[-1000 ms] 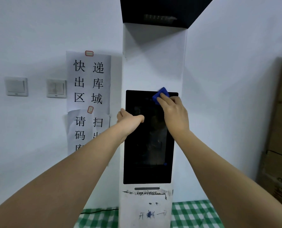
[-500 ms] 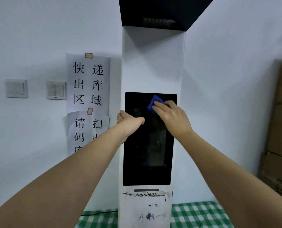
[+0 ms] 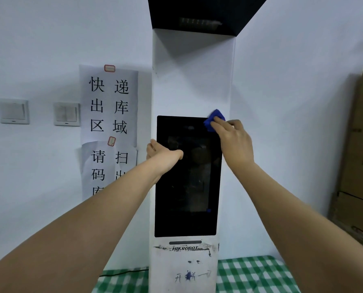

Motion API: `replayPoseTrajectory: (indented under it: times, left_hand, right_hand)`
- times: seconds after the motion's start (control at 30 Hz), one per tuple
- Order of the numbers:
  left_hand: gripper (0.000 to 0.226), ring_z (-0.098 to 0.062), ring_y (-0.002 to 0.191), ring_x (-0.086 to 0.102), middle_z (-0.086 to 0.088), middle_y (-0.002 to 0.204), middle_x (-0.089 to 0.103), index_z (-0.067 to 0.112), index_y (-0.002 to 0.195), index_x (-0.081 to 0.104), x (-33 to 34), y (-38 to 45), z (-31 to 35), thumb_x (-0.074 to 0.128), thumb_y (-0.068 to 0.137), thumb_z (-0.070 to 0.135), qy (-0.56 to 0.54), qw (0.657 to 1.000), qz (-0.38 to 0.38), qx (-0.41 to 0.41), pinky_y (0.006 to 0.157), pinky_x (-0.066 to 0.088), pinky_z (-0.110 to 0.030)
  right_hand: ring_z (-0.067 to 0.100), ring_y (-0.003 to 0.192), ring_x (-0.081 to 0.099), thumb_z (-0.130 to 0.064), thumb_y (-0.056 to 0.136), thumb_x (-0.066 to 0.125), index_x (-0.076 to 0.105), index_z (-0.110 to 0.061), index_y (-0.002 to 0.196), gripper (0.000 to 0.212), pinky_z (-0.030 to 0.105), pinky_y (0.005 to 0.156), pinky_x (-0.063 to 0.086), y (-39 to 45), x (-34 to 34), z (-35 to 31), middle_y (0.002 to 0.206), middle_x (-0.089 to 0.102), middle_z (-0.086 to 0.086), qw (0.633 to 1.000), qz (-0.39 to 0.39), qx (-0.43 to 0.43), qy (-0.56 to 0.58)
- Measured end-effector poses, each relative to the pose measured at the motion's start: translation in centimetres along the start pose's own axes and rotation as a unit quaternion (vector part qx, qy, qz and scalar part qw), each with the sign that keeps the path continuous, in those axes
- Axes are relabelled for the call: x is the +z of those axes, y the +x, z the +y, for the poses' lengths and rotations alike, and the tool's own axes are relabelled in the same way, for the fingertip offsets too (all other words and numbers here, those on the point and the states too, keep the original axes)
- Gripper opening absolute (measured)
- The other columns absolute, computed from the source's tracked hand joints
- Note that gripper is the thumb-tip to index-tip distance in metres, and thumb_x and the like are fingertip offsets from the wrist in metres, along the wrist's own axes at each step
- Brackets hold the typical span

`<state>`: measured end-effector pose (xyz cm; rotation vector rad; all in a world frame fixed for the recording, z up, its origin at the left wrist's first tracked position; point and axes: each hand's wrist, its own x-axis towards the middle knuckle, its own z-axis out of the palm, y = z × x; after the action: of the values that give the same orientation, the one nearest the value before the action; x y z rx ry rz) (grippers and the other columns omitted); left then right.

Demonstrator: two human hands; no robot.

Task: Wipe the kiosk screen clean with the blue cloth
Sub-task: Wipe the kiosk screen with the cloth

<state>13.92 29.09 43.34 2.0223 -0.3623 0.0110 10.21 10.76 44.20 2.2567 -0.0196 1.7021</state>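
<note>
There is a single view, from a wide-angle camera worn on the person's head, facing forward at a white kiosk [image 3: 192, 85] against the wall. It stands close: both forearms stretch up from the lower corners of the frame, and the dark screen [image 3: 187, 187] fills the centre.

Glossy black glass screen [image 3: 187, 182], soft blue cloth [image 3: 213, 121], matt white kiosk casing [image 3: 192, 81] (scuffed low down)
</note>
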Motion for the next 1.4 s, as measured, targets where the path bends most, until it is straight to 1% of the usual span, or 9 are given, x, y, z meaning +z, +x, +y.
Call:
replayPoseTrajectory:
  times: [0.1, 0.2, 0.27, 0.43, 0.63, 0.83, 1.03, 1.23, 1.4]
  left_hand:
    - [0.095, -0.025, 0.149, 0.004, -0.002, 0.161, -0.013, 0.012, 0.152, -0.015, 0.0, 0.1, -0.2, 0.055, 0.088, 0.025, -0.001, 1.000, 0.000, 0.000, 0.120, 0.015, -0.043]
    - [0.096, -0.026, 0.149, 0.003, -0.004, 0.161, -0.013, 0.011, 0.152, -0.015, 0.0, -0.1, 0.0, 0.055, 0.088, 0.024, 0.002, 1.000, 0.004, 0.000, 0.120, 0.015, -0.042]
    - [0.096, -0.026, 0.149, 0.002, -0.004, 0.161, -0.013, 0.011, 0.151, -0.015, 0.0, -0.1, 0.1, 0.055, 0.089, 0.025, 0.003, 1.000, 0.000, -0.001, 0.120, 0.015, -0.042]
    - [0.094, -0.026, 0.149, 0.003, -0.003, 0.161, -0.014, 0.012, 0.152, -0.016, 0.0, -0.2, 0.0, 0.054, 0.089, 0.026, 0.005, 1.000, -0.003, -0.001, 0.119, 0.015, -0.042]
    - [0.094, -0.027, 0.149, 0.006, -0.002, 0.161, -0.013, 0.013, 0.152, -0.015, -0.2, -0.2, -0.1, 0.054, 0.089, 0.025, 0.002, 1.000, -0.006, -0.001, 0.118, 0.016, -0.042]
    - [0.094, -0.027, 0.148, 0.008, -0.001, 0.161, -0.012, 0.014, 0.152, -0.015, -0.3, -0.3, -0.1, 0.053, 0.089, 0.026, 0.002, 1.000, -0.010, -0.003, 0.118, 0.017, -0.042]
    - [0.092, -0.027, 0.148, 0.008, 0.000, 0.161, -0.013, 0.015, 0.152, -0.014, -0.4, -0.4, -0.1, 0.052, 0.090, 0.024, 0.005, 1.000, -0.009, -0.001, 0.117, 0.017, -0.041]
    - [0.092, -0.027, 0.148, 0.009, -0.001, 0.161, -0.012, 0.015, 0.152, -0.014, -0.4, -0.5, -0.1, 0.053, 0.090, 0.027, 0.008, 1.000, -0.010, -0.002, 0.117, 0.018, -0.040]
    - [0.093, -0.027, 0.148, 0.008, -0.001, 0.161, -0.013, 0.015, 0.152, -0.015, -0.4, -0.4, -0.2, 0.053, 0.090, 0.026, 0.009, 1.000, -0.010, 0.000, 0.117, 0.018, -0.040]
  right_hand:
    - [0.033, 0.081, 0.062, 0.020, 0.050, 0.074, 0.070, -0.002, 0.103, 0.058, 0.027, 0.044, 0.044, -0.8, 0.7, -1.5, 0.107, 0.070, 0.007, 0.999, 0.010, 0.022, 0.021]
    - [0.032, 0.080, 0.063, 0.017, 0.057, 0.069, 0.071, -0.001, 0.099, 0.046, 0.029, 0.046, 0.048, -1.7, 0.8, -1.7, 0.109, 0.070, 0.008, 0.997, -0.001, -0.070, 0.023]
    - [0.031, 0.079, 0.063, 0.011, 0.067, 0.057, 0.072, -0.004, 0.097, 0.037, 0.030, 0.046, 0.050, -1.2, 0.2, -0.4, 0.106, 0.070, 0.006, 0.994, 0.002, -0.113, 0.001]
    - [0.033, 0.087, 0.059, 0.018, 0.063, 0.067, 0.067, -0.005, 0.109, 0.052, 0.029, 0.049, 0.045, -0.4, 0.2, 0.1, 0.110, 0.068, 0.004, 0.997, -0.008, 0.076, 0.017]
    - [0.033, 0.078, 0.063, 0.020, 0.051, 0.072, 0.071, -0.002, 0.100, 0.054, 0.029, 0.044, 0.046, -2.0, -0.2, 0.1, 0.108, 0.070, 0.008, 0.996, -0.017, -0.082, -0.003]
    - [0.035, 0.084, 0.061, 0.024, 0.052, 0.071, 0.067, -0.002, 0.111, 0.065, 0.029, 0.047, 0.047, -1.3, 0.6, -0.2, 0.109, 0.070, 0.007, 0.996, 0.009, 0.074, 0.040]
    - [0.033, 0.078, 0.063, 0.023, 0.048, 0.074, 0.071, -0.001, 0.102, 0.059, 0.029, 0.044, 0.047, -2.6, -0.2, 0.4, 0.108, 0.070, 0.008, 0.998, -0.014, -0.061, 0.010]
    - [0.035, 0.086, 0.060, 0.025, 0.054, 0.070, 0.067, -0.003, 0.113, 0.066, 0.031, 0.048, 0.050, -1.6, 0.7, 0.3, 0.110, 0.069, 0.006, 0.993, 0.011, 0.095, 0.064]
    - [0.035, 0.082, 0.062, 0.028, 0.049, 0.069, 0.068, -0.001, 0.110, 0.068, 0.028, 0.044, 0.047, -3.5, 0.7, 0.2, 0.108, 0.070, 0.007, 0.998, 0.000, 0.037, 0.053]
